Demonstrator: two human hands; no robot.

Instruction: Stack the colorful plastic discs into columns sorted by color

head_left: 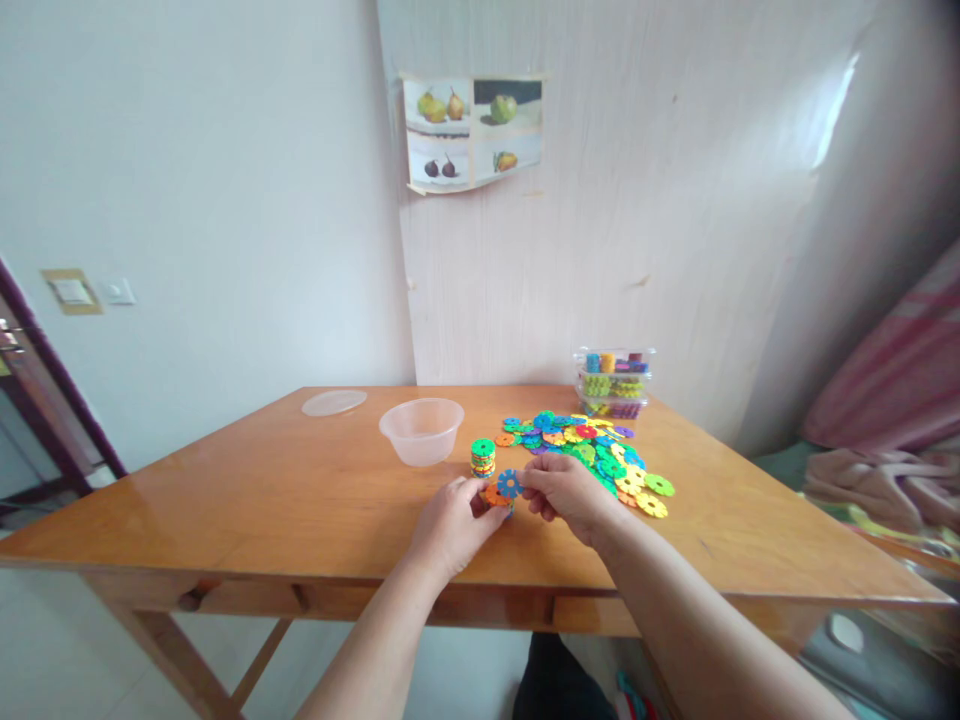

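My left hand (452, 522) rests on the wooden table (300, 500), its fingers closed round a small stack of plastic discs topped by an orange one (494, 495). My right hand (564, 494) pinches a blue snowflake disc (510, 483) just above that stack. A short pile of stacked discs with a green top (483, 457) stands a little behind my hands. To the right lies a loose heap of coloured discs (592, 452).
A clear plastic bowl (421, 430) sits behind the stack, its lid (334, 402) further left. A clear box of more coloured pieces (615, 382) stands by the wall. A fruit picture (472, 130) hangs above. Bedding lies at the right.
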